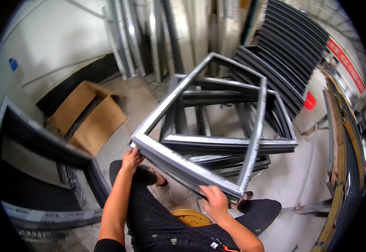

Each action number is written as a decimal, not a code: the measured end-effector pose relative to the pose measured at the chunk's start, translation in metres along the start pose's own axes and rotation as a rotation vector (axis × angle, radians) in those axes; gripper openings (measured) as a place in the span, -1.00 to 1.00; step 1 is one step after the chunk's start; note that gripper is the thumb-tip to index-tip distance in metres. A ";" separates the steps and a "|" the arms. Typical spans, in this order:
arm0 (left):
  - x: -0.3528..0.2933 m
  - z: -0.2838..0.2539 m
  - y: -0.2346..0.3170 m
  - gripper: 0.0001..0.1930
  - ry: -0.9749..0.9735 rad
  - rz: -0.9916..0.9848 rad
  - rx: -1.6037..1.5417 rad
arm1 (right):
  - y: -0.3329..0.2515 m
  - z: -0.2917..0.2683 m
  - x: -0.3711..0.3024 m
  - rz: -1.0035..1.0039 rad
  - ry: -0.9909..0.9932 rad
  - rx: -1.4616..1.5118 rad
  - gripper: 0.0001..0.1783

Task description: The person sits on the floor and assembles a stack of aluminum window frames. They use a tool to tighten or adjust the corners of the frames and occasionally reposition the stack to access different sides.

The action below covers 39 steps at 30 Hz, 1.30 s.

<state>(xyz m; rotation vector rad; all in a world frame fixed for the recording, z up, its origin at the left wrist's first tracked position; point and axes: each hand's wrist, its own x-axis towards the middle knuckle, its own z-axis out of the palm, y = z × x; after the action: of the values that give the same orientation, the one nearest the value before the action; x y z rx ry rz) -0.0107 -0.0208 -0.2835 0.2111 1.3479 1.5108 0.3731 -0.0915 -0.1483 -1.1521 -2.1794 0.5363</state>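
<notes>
A grey metal window frame (pixel 187 164), with light protective film on its faces, lies tilted in front of me on top of other frames. My left hand (pixel 132 160) is closed at its near left corner, with the fingertips partly hidden by the profile. At the near edge, close to the right corner, my right hand (pixel 215 204) has its fingers bent and pressed together. A thin dark line runs under that edge towards it; what the fingers pinch, if anything, is hidden. Beneath lies a second frame (pixel 229 143), turned at another angle.
Another large frame (pixel 48 216) stands at the left. Behind it lies an open cardboard box (pixel 101 126). Long profiles (pixel 153 38) lean on the back wall, and dark frames (pixel 292 46) are stacked at the far right. Below me is a round yellow seat (pixel 191 217).
</notes>
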 end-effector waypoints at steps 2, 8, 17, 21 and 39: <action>-0.006 0.011 0.000 -0.72 0.119 0.060 0.065 | -0.003 -0.018 -0.027 0.158 -0.052 0.102 -0.65; 0.010 0.009 0.001 -0.77 0.201 0.124 0.053 | 0.015 -0.080 -0.083 0.575 0.076 0.180 -0.73; 0.007 0.024 0.021 -0.76 0.120 -0.057 -0.034 | 0.046 -0.095 -0.057 0.260 0.016 -0.098 -0.84; -0.004 0.019 0.008 -0.73 -0.022 -0.062 -0.120 | 0.083 -0.093 -0.075 0.419 -0.205 0.233 -0.82; 0.025 0.026 -0.002 -0.69 0.144 0.006 -0.102 | 0.162 -0.058 -0.097 0.692 -0.585 1.715 -0.67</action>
<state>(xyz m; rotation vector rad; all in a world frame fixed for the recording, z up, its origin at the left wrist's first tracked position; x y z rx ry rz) -0.0018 0.0138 -0.2884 0.0427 1.3792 1.6200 0.5511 -0.0817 -0.2347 -0.5951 -0.7322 2.5167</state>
